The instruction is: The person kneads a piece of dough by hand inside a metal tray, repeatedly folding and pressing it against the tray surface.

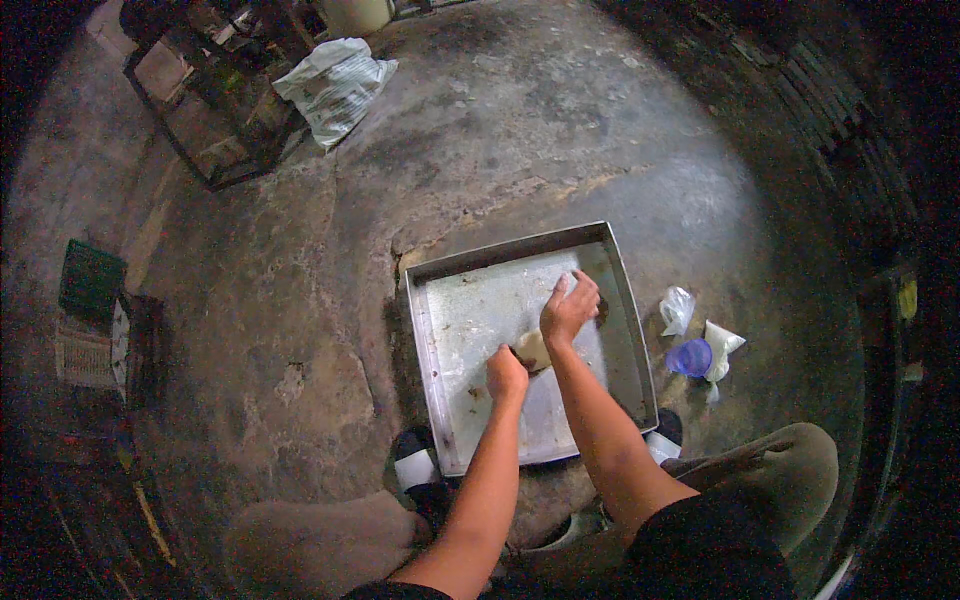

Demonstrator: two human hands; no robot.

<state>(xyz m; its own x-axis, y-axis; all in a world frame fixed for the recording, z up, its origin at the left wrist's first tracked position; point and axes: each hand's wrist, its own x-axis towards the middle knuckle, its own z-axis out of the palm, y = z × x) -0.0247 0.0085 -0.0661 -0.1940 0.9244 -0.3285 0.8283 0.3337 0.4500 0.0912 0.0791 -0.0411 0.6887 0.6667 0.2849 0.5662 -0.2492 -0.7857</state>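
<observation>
A square metal pan (460,300) with raised sides sits on the floor between my feet. A pale, dough-like lump (535,348) lies near its middle. My left hand (508,372) is curled at the lump's left edge, its fingers closed against it. Just above and to the right of the lump, my right hand (568,310) has its fingers bent but apart, over the pan's right half; its palm is partly hidden.
Right of the pan lie a blue plastic container (688,357), a crumpled clear bag (676,308) and a bag of white stuff (723,340). A pale sack (335,90) and dark frame (210,178) stand behind. A green crate (92,280) is at left.
</observation>
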